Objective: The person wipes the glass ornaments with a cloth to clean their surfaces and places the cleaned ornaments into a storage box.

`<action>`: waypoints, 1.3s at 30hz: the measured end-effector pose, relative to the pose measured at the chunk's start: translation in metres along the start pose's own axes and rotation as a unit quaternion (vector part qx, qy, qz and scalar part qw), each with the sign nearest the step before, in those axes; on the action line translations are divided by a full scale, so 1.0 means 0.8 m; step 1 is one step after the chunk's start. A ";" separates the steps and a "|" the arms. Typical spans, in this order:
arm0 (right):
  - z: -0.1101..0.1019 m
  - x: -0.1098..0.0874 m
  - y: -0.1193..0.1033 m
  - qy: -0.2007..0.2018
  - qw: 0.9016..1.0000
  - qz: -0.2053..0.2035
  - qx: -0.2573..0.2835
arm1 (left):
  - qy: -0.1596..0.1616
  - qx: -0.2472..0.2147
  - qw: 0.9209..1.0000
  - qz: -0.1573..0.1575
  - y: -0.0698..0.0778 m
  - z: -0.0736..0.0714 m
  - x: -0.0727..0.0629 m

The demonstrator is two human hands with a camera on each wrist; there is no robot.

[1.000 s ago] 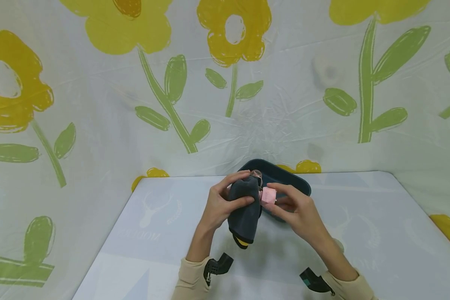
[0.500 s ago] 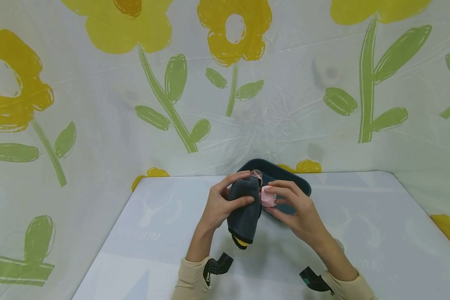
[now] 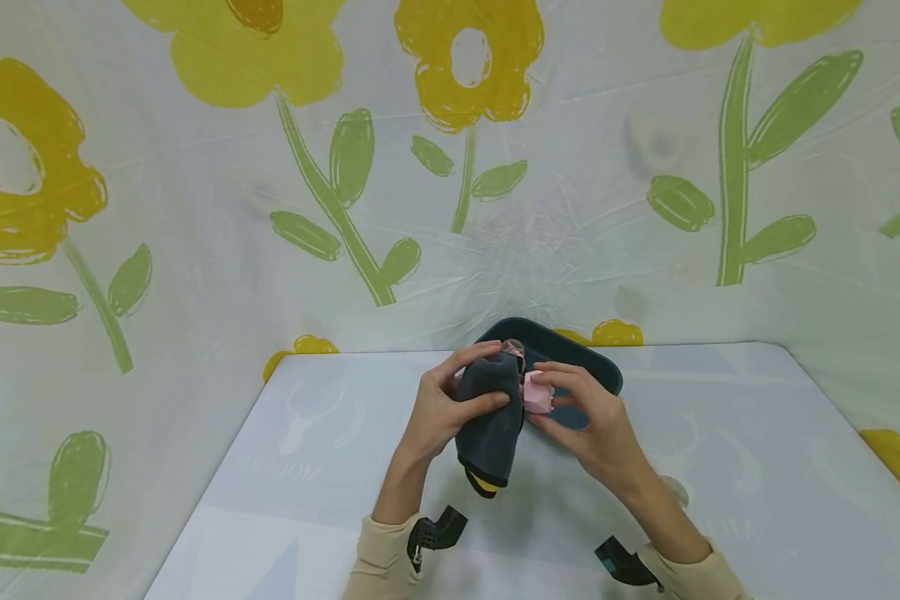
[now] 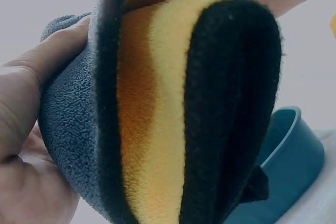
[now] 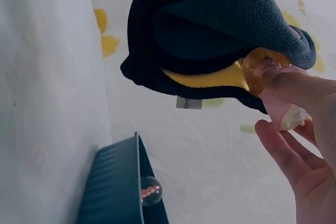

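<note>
A grey-and-yellow towel with black edging (image 3: 487, 429) hangs folded from my left hand (image 3: 446, 408), whose thumb lies over its near face. In the right wrist view, my right hand (image 5: 307, 129) pinches a small globe ornament (image 5: 279, 109) with a pink base and a clear ball. The towel's fold touches the clear ball and partly covers it. In the head view only the pink base (image 3: 537, 393) shows, between my right hand's (image 3: 596, 421) thumb and fingers. The left wrist view is mostly filled by the towel's open folds (image 4: 157, 108).
Behind the hands stands a dark teal plastic bin (image 3: 611, 373) at the table's far edge. Inside it shows another clear ball with something pink (image 5: 152, 191). A round clear piece (image 3: 675, 490) lies beside the right forearm on the white table (image 3: 285, 508). A flower-patterned sheet (image 3: 570, 200) rises behind.
The pink base has turned between my right fingers, hiding the marked face seen earlier. My right fingers have shifted around it, while my left hand and the towel stay nearly still.
</note>
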State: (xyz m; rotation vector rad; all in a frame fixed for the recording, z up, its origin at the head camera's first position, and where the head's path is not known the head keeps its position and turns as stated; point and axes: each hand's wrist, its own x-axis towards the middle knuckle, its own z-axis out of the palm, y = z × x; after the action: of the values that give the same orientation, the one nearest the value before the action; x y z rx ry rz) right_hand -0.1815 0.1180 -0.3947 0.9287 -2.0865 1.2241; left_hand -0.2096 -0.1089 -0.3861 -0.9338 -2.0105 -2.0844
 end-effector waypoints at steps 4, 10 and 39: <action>-0.001 0.000 -0.001 0.002 1.000 0.010 -0.001 | 0.003 -0.004 1.000 -0.007 0.001 0.000 0.000; -0.003 0.000 -0.003 0.012 1.000 0.004 -0.011 | 0.004 -0.010 1.000 -0.013 0.002 -0.001 -0.001; -0.013 0.000 -0.001 0.062 0.997 0.034 -0.002 | 0.018 -0.025 0.999 -0.017 0.002 -0.008 -0.002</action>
State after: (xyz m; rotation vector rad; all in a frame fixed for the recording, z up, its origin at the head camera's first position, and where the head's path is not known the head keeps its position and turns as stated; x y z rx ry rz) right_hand -0.1799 0.1270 -0.3899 0.7647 -2.0370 1.2779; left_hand -0.2099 -0.1155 -0.3847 -0.8698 -1.9801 -2.1612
